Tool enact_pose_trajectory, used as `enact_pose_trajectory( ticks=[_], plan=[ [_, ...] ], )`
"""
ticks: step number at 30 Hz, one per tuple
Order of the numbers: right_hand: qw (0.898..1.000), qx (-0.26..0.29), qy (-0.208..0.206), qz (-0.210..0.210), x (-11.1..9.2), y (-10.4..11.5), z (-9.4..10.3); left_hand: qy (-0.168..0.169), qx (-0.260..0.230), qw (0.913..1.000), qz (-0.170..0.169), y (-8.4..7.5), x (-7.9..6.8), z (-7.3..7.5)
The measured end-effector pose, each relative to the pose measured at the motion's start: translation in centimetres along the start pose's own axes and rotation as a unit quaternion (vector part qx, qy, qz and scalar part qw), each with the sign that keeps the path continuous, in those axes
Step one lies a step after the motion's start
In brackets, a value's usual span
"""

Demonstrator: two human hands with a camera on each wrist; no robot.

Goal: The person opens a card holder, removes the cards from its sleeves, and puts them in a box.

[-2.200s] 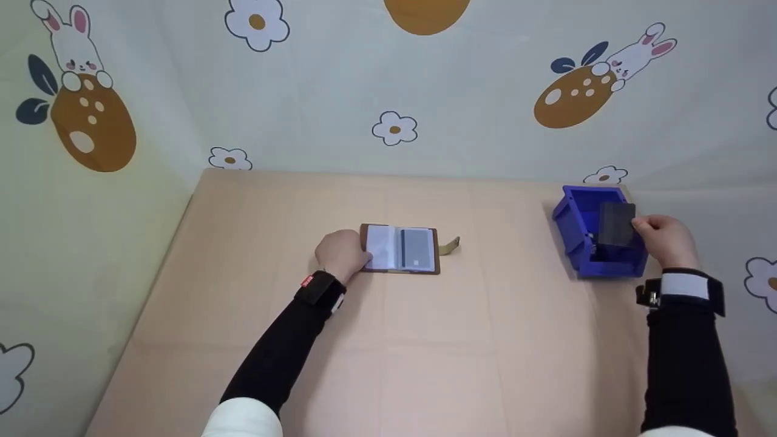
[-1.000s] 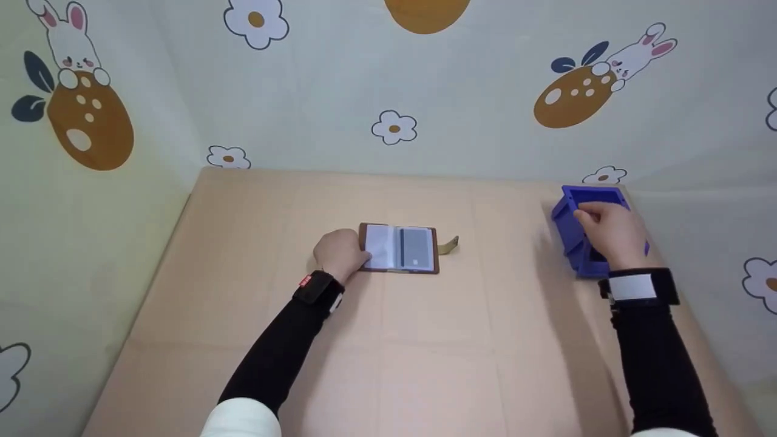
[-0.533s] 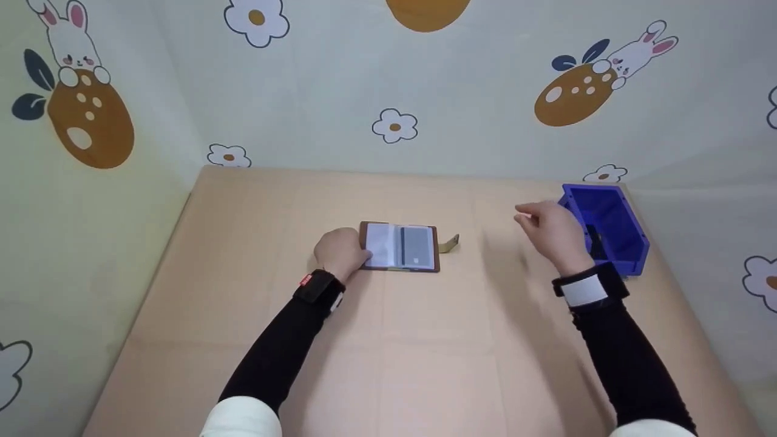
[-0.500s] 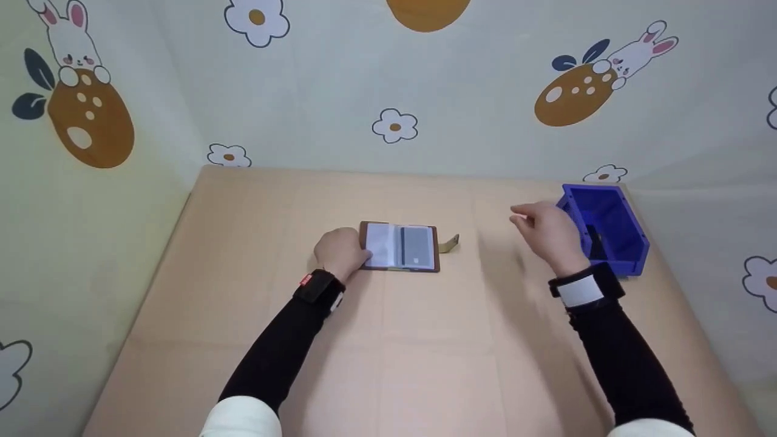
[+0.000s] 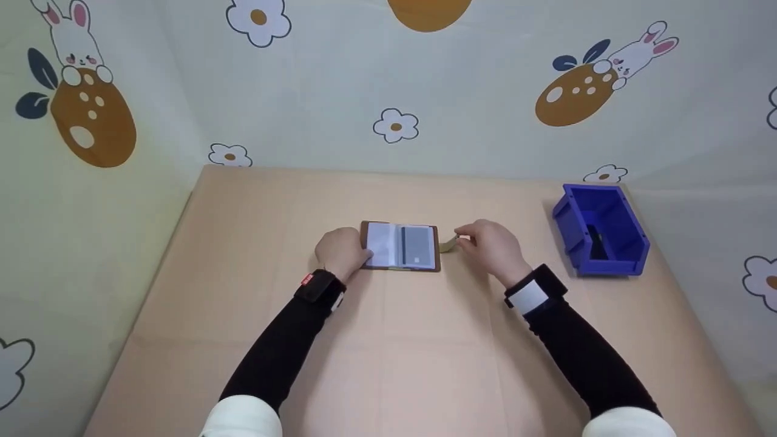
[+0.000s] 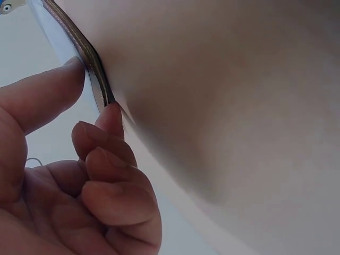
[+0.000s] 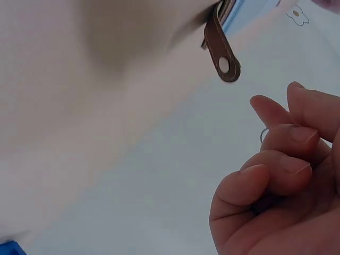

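Observation:
An open brown card holder lies mid-table in the head view, with clear sleeves and a grey card in the right-hand one. My left hand pinches its left edge between thumb and index finger; in the left wrist view the layered edge sits between those fingertips. From the right side sticks a short strap, brown with a round metal snap in the right wrist view. My right hand is at the strap's end, fingers loosely curled. The right wrist view shows its fingertips a little apart from the strap.
A blue plastic bin stands at the table's right edge, with a dark thing inside. Behind the beige-covered table hangs a pale cloth printed with flowers and rabbits.
My right hand first held a dark card over the blue bin. It let go of the card there and moved left to the strap. My left hand stayed at the card holder.

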State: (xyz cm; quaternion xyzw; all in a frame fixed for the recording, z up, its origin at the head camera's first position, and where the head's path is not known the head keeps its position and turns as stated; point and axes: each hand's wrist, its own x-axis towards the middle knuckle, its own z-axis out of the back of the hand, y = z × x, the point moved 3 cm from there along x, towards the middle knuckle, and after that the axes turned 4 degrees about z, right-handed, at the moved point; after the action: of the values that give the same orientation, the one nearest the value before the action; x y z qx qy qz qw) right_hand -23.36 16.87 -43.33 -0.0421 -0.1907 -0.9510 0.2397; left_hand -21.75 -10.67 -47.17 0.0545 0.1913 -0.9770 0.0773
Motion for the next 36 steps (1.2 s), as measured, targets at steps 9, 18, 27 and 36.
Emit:
enact_pose_trajectory(
  ticks=[9, 18, 27, 36],
  plan=[
    [0.999, 0.006, 0.036, -0.009, 0.5, 1.6, -2.2, -0.001, 0.002, 1.0, 0.002, 0.1, 0.0, -0.1],
    [0.999, -0.017, 0.045, -0.004, 1.2, 2.1, -4.1, -0.005, 0.0, 1.0, 0.0, 0.1, -0.1, 0.0],
    [0.998, -0.045, 0.043, 0.025, 1.3, 2.3, -5.0, -0.003, -0.002, 1.0, 0.004, 0.0, -0.2, 0.0],
    [0.997, -0.059, 0.03, 0.047, 1.2, 2.4, -5.2, -0.014, -0.004, 0.9999, -0.006, 0.0, -0.2, 0.0]
  ],
)
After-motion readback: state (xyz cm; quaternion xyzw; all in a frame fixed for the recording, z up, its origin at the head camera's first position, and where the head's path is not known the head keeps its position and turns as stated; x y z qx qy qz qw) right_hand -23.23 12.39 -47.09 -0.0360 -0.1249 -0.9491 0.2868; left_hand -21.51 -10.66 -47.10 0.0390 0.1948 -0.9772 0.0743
